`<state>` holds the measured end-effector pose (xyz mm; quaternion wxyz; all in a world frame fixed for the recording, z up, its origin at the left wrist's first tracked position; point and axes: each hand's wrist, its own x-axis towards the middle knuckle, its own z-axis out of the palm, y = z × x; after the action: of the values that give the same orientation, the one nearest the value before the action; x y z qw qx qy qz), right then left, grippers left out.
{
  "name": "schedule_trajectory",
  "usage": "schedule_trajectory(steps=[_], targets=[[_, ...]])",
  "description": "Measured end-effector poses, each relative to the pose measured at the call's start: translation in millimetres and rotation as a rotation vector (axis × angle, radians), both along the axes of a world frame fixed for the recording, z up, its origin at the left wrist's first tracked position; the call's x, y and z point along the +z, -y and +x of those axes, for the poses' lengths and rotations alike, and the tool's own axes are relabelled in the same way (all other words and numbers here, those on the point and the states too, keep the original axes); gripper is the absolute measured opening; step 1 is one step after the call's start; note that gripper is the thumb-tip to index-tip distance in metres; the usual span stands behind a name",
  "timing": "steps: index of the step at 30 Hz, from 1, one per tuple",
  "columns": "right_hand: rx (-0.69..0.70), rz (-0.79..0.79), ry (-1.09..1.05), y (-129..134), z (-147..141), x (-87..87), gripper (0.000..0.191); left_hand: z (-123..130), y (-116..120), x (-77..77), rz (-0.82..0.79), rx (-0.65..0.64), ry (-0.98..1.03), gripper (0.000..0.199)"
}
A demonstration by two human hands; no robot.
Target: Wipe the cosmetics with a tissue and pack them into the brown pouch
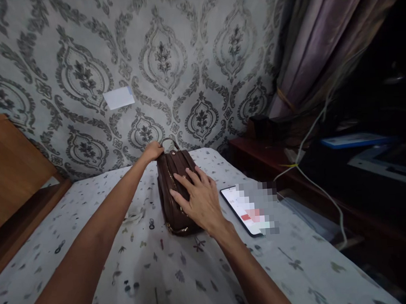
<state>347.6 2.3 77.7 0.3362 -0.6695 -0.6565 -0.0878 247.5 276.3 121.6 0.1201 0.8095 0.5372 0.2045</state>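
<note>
A dark brown leather handbag [174,209] lies on the bed with its ring handle toward the wall. My left hand [153,151] reaches to the bag's far end and grips it near the ring handle [169,141]. My right hand [198,199] rests flat on top of the bag, fingers spread, palm pressing its right side. A smartphone [243,209] with a lit screen lies on the sheet just right of my right wrist.
The bed carries a white sheet with small leaf prints [156,275]. A wooden headboard [6,170] stands at the left. Patterned wallpaper is behind. A dark wooden side table [258,152], white cable [316,181] and purple curtain [320,37] are to the right.
</note>
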Motion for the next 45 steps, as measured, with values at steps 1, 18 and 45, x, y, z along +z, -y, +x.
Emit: schedule_trajectory(steps=[1, 18, 45], targets=[[0.000, -0.006, 0.003, 0, 0, 0.4, 0.045, 1, 2, -0.3, -0.007, 0.025, -0.015, 0.038], [0.037, -0.128, 0.011, 8, -5, 9.9, 0.065, 20, 30, -11.3, 0.014, 0.364, 0.070, 0.037], [-0.130, -0.193, -0.039, -11, -28, 25.1, 0.052, 11, 20, -3.3, -0.049, 0.202, 0.197, 0.036]])
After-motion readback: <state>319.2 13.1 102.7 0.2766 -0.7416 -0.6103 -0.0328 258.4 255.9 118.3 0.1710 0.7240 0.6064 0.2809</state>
